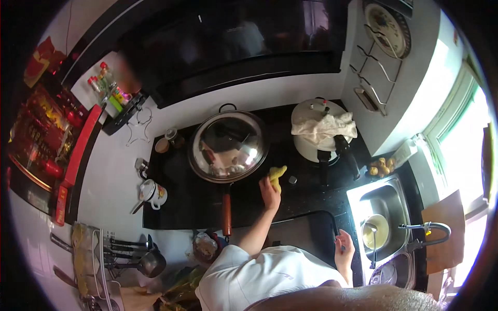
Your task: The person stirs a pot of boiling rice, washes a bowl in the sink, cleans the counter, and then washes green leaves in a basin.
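Observation:
My left hand [270, 194] grips a yellow cloth [277, 179] on the black stovetop [249, 208]. Just to its left sits a pan with a domed metal lid [229, 145], its brown handle [227, 214] pointing back at me. A small grey knob [292, 179] lies to the right of the cloth. Low on the right, between the front of the counter and the sink, my right hand [344, 248] hangs with nothing in it, fingers loosely bent and apart.
A pressure cooker [305, 149] with a white cloth [327, 127] over its lid stands at the back right. The steel sink [395, 194] holds a pot [376, 232] and ladle. An enamel mug [157, 197] and jars [174, 137] line the left. The range hood [233, 46] overhangs the back.

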Motion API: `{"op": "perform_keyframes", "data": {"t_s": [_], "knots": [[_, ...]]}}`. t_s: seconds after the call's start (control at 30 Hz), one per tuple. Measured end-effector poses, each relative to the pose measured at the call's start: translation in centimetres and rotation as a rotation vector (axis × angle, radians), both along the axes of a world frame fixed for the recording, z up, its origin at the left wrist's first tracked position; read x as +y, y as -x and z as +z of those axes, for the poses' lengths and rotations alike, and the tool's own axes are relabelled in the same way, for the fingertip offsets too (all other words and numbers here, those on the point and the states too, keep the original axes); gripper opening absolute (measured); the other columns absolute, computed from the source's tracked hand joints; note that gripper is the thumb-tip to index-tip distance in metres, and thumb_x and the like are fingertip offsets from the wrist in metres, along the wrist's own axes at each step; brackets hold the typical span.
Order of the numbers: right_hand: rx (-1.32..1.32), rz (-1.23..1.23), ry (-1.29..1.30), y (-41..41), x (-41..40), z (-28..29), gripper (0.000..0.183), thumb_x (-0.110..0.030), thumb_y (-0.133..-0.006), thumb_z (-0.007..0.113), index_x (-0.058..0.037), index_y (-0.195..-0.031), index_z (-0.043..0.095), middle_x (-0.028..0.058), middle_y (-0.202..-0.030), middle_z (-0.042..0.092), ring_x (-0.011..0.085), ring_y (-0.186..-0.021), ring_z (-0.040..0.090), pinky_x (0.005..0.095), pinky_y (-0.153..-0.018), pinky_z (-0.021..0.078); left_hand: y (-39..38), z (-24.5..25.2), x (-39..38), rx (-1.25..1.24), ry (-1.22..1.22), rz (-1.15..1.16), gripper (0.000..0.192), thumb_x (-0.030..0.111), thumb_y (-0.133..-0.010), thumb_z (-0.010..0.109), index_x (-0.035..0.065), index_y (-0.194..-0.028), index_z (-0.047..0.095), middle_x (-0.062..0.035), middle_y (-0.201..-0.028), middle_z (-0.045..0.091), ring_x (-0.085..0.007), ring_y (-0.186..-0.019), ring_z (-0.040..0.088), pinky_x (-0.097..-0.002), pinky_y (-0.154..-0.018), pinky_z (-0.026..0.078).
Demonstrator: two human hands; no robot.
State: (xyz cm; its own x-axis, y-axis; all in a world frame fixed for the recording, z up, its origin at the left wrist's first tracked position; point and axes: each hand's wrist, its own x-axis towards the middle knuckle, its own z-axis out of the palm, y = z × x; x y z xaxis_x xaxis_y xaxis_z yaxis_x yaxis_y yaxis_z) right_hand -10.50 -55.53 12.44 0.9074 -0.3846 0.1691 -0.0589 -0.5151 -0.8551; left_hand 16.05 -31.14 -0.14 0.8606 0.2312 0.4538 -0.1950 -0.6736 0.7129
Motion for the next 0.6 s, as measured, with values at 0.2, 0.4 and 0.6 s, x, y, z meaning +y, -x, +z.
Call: {"op": "perform_keyframes", "data": {"t_s": [0.2,0.4,0.6], "knots": [[0.019,-0.237,-0.058,4.6,-2.2,-0.4,0.039,0.012,-0.087,0.052,-0.0039,-0.122,0.057,0.0086,-0.089,0.063,0.0155,-0.079,0.064,0.0270,-0.072,0.0515,-8.3,2.5,-7.4,0.815,-0.535,-0.280,0.057,0.023,-0.092,0.046,0.0110,-0.147,0.036,-0.0176,-0.152,0.032,-0.0361,-0.142,0.025,-0.0530,-0.116,0.020],[0.015,-0.330,-0.156,6.9,-1.7,-2.7,0.043,0.015,-0.086,0.052,-0.0051,-0.124,0.056,0.0060,-0.086,0.062,0.0119,-0.077,0.062,0.0246,-0.072,0.0520,-13.9,-4.0,-9.6,0.747,-0.574,-0.209,0.041,0.027,-0.093,0.045,0.0097,-0.129,0.056,-0.0175,-0.141,0.046,-0.0347,-0.136,0.037,-0.0491,-0.112,0.028],[0.053,-0.404,-0.179,8.0,-1.9,-3.0,0.042,0.016,-0.086,0.052,-0.0048,-0.122,0.056,0.0066,-0.082,0.061,0.0134,-0.073,0.061,0.0265,-0.070,0.0516,-15.7,-6.3,-7.7,0.639,-0.436,-0.171,0.048,0.030,-0.095,0.044,0.0047,-0.136,0.050,-0.0202,-0.141,0.046,-0.0372,-0.136,0.036,-0.0418,-0.116,0.025]]}}
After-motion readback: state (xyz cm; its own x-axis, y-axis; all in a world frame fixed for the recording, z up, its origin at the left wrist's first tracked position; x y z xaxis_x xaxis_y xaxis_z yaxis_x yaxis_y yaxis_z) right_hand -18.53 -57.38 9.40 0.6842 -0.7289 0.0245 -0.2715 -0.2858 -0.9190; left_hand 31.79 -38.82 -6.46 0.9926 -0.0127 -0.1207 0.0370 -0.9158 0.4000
